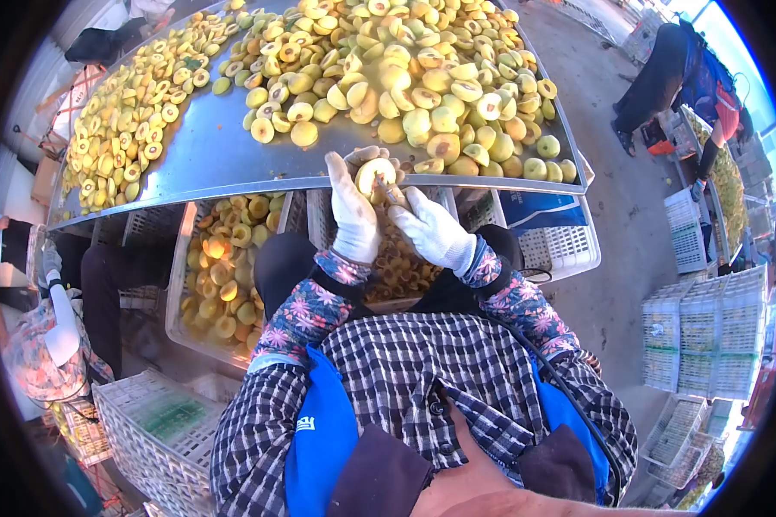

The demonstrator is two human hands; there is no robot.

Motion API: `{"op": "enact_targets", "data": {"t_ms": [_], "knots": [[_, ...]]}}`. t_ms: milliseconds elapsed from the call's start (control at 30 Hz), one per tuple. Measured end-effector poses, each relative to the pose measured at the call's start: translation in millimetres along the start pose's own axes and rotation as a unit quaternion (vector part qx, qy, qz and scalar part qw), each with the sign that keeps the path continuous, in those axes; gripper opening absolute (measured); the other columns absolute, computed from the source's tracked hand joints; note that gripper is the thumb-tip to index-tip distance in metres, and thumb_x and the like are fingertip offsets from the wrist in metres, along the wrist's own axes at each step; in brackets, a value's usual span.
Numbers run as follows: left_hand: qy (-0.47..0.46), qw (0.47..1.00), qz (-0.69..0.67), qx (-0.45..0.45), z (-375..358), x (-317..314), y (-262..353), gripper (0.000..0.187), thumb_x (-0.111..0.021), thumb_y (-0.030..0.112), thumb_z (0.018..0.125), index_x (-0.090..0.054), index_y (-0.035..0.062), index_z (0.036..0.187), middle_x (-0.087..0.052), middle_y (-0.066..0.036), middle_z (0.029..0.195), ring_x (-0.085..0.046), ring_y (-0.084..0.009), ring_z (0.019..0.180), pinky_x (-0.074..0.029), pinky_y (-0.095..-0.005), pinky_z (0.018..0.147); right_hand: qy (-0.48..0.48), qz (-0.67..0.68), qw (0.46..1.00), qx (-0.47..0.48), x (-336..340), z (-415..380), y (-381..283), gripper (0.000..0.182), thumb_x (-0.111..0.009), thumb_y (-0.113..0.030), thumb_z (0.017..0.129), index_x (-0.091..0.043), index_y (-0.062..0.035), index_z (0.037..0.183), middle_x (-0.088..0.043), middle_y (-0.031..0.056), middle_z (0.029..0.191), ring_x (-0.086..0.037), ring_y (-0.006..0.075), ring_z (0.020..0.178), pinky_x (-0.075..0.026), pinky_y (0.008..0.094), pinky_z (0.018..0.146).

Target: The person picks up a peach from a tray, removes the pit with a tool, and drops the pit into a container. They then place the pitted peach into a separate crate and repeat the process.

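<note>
A white-gloved left hand (353, 211), mine, is closed around a yellow peach half (376, 176), its cut face turned up towards me. My right hand (438, 233), gloved as well, grips a small pitting tool (397, 197) by its short handle. The tool's tip meets the middle of the cut face; its exact shape is too small to make out. Both hands are at the front edge of a metal table (211, 153). Just beyond them lies a large heap of halved and whole peaches (422, 82).
More halves (134, 129) are piled on the table's left side. Below its edge stand a crate of peach halves (224, 267) and a crate of darker pieces (401, 267) between my knees. Stacked crates (707, 332) stand right. Other people work at left (52, 336) and right (672, 77).
</note>
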State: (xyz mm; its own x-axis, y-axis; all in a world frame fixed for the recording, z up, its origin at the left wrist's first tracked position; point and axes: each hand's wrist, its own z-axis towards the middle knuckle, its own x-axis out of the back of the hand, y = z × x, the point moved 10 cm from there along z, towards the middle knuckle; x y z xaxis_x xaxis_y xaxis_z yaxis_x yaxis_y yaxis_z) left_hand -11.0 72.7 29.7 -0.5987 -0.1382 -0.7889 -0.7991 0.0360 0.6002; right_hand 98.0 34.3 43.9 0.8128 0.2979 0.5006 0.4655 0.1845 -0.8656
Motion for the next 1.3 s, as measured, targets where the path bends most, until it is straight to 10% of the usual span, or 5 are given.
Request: {"op": "enact_targets", "data": {"t_ms": [267,700,933,1167,1300], "knots": [[-0.091,0.972,0.195,0.092,-2,-13,-7,0.045,-0.052,0.045,0.095,-0.059,0.0012,0.089,-0.064,-0.017,0.088,-0.066,-0.0295,0.077,-0.056,-0.0386,0.072,-0.032,-0.14,0.985,0.098,2,-12,-12,0.037,-0.055,-0.028,0.093,-0.045,0.0018,0.113,-0.062,0.0236,0.078,-0.063,0.0396,0.074,-0.048,0.0438,0.067],[-0.115,0.921,-0.173,0.329,-12,-31,-65,0.043,-0.053,0.046,0.094,-0.057,0.0044,0.085,-0.062,-0.017,0.088,-0.064,-0.0367,0.073,-0.057,-0.0471,0.063,-0.215,0.547,0.789,-0.178,-44,-47,-12,0.034,-0.047,-0.04,0.099,-0.054,-0.0066,0.1,-0.041,-0.0014,0.055,-0.034,0.0082,0.035,-0.025,0.0211,0.033],[-0.048,0.965,0.243,0.083,8,15,-3,0.044,-0.058,0.044,0.091,-0.059,0.0,0.097,-0.066,-0.013,0.091,-0.067,-0.0261,0.081,-0.057,-0.0365,0.07,-0.236,0.367,0.888,-0.145,-24,-63,15,0.033,-0.049,-0.039,0.098,-0.053,-0.0068,0.103,-0.047,-0.0007,0.061,-0.043,0.0085,0.042,-0.032,0.0215,0.038],[0.06,0.355,0.924,-0.126,-25,75,159,0.04,-0.063,0.04,0.085,-0.066,0.0106,0.112,-0.063,-0.017,0.115,-0.059,-0.0332,0.106,-0.045,-0.039,0.092,-0.204,-0.023,0.964,-0.167,0,-89,71,0.041,-0.051,-0.042,0.093,-0.051,-0.0019,0.099,-0.061,0.0237,0.083,-0.062,0.0396,0.08,-0.047,0.0432,0.071],[0.001,0.477,0.858,-0.187,-1,47,141,0.041,-0.064,0.036,0.085,-0.063,0.0088,0.115,-0.06,-0.017,0.12,-0.054,-0.0343,0.112,-0.042,-0.0415,0.096,-0.157,-0.029,0.98,-0.122,3,-84,71,0.031,-0.054,-0.034,0.094,-0.051,-0.0033,0.096,-0.055,0.0087,0.064,-0.058,0.0207,0.057,-0.044,0.0337,0.054]]}}
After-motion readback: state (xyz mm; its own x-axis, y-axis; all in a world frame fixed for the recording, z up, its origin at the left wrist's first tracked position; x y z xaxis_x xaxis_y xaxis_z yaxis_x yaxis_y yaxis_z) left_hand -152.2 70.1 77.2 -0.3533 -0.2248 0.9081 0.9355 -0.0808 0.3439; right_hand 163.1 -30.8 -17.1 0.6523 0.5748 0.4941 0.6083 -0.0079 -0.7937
